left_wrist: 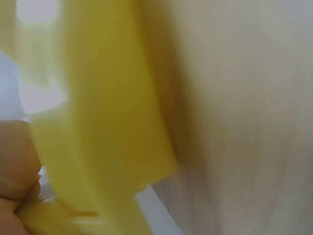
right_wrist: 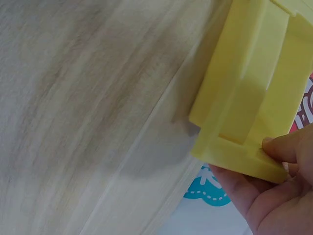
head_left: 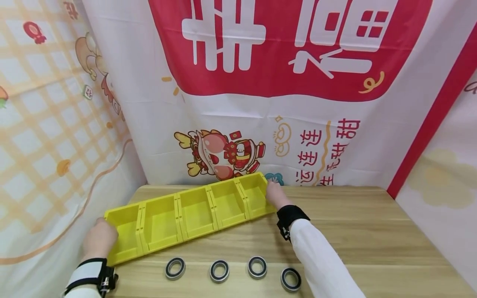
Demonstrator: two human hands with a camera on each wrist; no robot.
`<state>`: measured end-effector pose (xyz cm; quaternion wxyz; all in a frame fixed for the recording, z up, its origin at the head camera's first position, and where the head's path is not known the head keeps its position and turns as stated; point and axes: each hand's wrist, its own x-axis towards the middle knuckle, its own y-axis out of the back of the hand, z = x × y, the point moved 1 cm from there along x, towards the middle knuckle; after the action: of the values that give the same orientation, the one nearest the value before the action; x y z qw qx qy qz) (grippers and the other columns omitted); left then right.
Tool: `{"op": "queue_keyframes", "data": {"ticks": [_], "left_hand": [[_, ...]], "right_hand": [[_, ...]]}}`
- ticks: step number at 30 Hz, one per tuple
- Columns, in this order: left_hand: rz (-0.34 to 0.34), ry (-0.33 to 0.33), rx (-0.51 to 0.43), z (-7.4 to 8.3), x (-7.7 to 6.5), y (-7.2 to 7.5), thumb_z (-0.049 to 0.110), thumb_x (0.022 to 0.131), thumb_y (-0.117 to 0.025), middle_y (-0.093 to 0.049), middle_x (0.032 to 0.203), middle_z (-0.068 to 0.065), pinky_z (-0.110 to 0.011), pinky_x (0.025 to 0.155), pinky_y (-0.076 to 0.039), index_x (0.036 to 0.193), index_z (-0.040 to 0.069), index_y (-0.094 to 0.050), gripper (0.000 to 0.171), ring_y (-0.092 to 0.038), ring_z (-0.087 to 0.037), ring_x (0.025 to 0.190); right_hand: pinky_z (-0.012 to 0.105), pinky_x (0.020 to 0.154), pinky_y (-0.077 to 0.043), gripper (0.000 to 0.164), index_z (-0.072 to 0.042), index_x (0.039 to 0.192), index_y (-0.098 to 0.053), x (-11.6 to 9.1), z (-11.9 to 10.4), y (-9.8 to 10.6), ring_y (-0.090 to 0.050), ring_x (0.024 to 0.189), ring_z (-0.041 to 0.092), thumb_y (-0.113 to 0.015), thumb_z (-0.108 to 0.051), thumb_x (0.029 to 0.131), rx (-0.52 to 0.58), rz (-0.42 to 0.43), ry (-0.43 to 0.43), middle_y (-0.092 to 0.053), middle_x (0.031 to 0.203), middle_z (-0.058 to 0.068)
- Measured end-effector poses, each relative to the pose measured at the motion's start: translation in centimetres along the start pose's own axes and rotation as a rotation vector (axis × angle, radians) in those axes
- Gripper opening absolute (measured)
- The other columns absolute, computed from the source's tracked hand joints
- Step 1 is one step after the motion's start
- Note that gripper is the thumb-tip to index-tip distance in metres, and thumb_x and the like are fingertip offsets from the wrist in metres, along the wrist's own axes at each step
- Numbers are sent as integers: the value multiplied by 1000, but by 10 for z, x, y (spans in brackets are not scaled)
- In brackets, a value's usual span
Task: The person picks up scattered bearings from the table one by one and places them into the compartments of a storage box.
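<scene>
A yellow bin row (head_left: pixel 181 215), with several open compartments side by side, lies slantwise at the back left, its left end nearer me. My left hand (head_left: pixel 99 239) grips that left end; in the blurred left wrist view its fingers are mostly hidden. At the far end, my right hand (head_left: pixel 276 195) pinches the end wall. The right wrist view shows its thumb (right_wrist: pixel 276 147) on the inner side and fingers beneath the rim. Whether the bins touch the table or hang just above it, I cannot tell. Every compartment I can see into holds nothing.
Several ball bearings, dark-faced with metal rims, lie in a loose row near the front: one at left (head_left: pixel 169 269), two in the middle, one (head_left: pixel 284 279) beside my right sleeve. Printed cloths (head_left: pixel 156 136) hang behind and beside the wooden table (head_left: pixel 372 231).
</scene>
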<state>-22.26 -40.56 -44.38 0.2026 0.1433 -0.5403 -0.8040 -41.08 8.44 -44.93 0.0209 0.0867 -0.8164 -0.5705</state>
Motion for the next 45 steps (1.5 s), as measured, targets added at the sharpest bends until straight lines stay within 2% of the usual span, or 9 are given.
{"op": "queue_keyframes", "data": {"ticks": [5,12,15,19,24,28,35,40,45], "left_hand": [[15,40,43,-3,4,-8,7,90,-45,-52,78,-30,-41,52,-44,106,-21,-38,33,-52,-33,66],[17,56,84,3,-1,-10,7,89,-47,-50,74,-26,-38,50,-42,97,-19,-43,28,-51,-32,65],[33,72,72,10,-3,-14,7,89,-46,-50,73,-24,-38,49,-42,94,-17,-44,24,-50,-31,64],[50,68,29,17,-1,-20,6,88,-45,-50,75,-26,-39,49,-42,96,-17,-44,25,-51,-32,65],[55,21,14,28,0,-25,7,88,-46,-51,73,-24,-39,47,-42,93,-15,-47,22,-52,-32,63],[68,-22,26,42,1,-32,6,87,-48,-52,72,-24,-40,48,-42,94,-16,-48,23,-52,-32,62],[51,-68,50,73,4,-48,5,87,-50,-53,75,-26,-41,51,-46,104,-19,-44,31,-54,-31,64],[43,-117,34,97,4,-58,5,87,-51,-56,82,-31,-44,55,-48,110,-21,-43,36,-57,-34,67],[43,-170,26,122,1,-62,5,87,-52,-57,86,-32,-47,57,-50,109,-21,-44,34,-60,-37,70]], "right_hand": [[42,89,-50,43,9,139,-41,-21,-1,10,-55,113,36,-46,-1,97,44,42,17,-53,129,27],[43,88,-49,35,5,132,-51,-22,8,3,-57,111,33,-43,-3,99,84,36,-23,-57,125,24],[44,90,-48,38,5,136,-47,-23,16,2,-54,116,35,-44,-4,99,79,34,-29,-54,129,25],[40,84,-51,37,7,134,-48,-27,27,5,-59,102,30,-45,-3,98,79,46,-32,-57,123,26],[37,74,-50,28,10,118,-56,-37,42,14,-55,82,25,-47,2,93,121,52,-43,-62,104,22],[36,71,-46,27,10,115,-57,-49,58,21,-52,80,26,-47,4,91,190,34,-80,-61,100,19],[42,79,-47,37,14,126,-49,-70,91,31,-53,88,29,-48,2,91,161,52,-58,-58,115,28],[38,68,-46,32,14,120,-52,-83,115,40,-53,80,27,-49,0,92,153,48,-71,-59,99,22],[36,63,-45,30,16,116,-53,-96,137,52,-52,74,26,-51,1,91,128,92,-5,-59,92,21]]}}
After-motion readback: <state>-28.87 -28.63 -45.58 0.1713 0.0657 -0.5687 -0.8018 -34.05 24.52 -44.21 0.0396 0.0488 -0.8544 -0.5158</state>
